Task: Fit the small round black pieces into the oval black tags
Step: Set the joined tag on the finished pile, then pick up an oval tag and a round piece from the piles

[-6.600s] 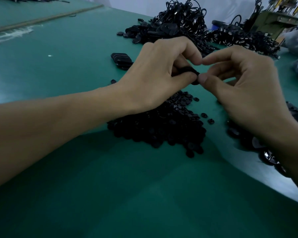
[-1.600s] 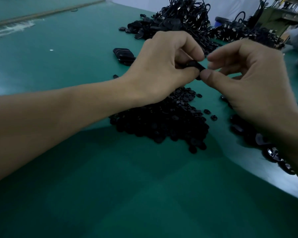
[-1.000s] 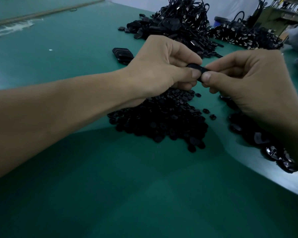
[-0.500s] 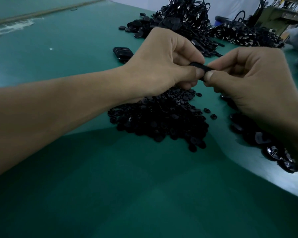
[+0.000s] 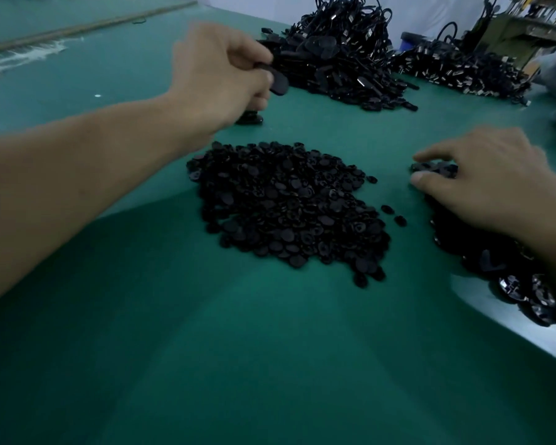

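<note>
My left hand [image 5: 219,75] is raised over the far side of the green table and grips one oval black tag [image 5: 278,82] between thumb and fingers. Just below it, a small stack of oval tags [image 5: 250,119] lies on the table, mostly hidden by the hand. A broad heap of small round black pieces [image 5: 286,207] fills the centre. My right hand [image 5: 485,184] is lowered on the right, its forefinger and thumb spread on either side of black pieces [image 5: 432,167] at the edge of a second heap [image 5: 495,261]. Whether it holds one is unclear.
A tall pile of black tags with cords [image 5: 337,49] sits at the back, with another pile [image 5: 463,72] to its right. A green machine [image 5: 520,30] stands at the far right. The green table surface [image 5: 238,364] extends toward me, and its edge runs along the lower right.
The hands have parted. My left hand carried the oval tag up and away to the far left. My right hand let go and dropped onto the right heap.
</note>
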A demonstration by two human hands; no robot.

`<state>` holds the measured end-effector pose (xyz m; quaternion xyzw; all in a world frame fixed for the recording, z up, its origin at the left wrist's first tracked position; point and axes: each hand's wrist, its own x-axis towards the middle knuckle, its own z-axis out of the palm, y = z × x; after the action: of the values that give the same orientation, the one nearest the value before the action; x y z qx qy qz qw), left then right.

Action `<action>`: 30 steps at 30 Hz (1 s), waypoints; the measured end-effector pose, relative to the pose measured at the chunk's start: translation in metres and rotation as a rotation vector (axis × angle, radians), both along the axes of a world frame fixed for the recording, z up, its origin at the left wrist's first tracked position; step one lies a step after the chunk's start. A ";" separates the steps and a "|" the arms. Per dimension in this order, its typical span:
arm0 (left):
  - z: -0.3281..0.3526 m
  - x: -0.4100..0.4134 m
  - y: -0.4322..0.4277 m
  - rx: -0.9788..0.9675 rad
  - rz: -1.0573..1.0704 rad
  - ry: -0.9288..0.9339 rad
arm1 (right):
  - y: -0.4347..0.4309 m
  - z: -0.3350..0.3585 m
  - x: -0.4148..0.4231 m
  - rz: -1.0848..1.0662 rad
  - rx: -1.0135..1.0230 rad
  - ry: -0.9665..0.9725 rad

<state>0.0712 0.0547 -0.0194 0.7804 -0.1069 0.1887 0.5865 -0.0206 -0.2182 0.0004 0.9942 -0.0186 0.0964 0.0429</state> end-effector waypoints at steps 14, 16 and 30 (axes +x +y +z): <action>-0.019 0.024 0.026 0.398 0.224 0.044 | 0.001 -0.009 0.001 0.011 -0.025 -0.056; -0.019 0.023 0.026 0.423 0.224 0.049 | 0.002 -0.008 -0.001 -0.002 -0.012 -0.031; -0.004 -0.014 -0.013 0.422 0.029 -0.135 | 0.010 -0.001 -0.007 0.159 0.369 -0.204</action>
<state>0.0568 0.0421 -0.0230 0.8729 -0.1718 0.2226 0.3987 -0.0275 -0.2084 -0.0006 0.9686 0.0382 0.1947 -0.1496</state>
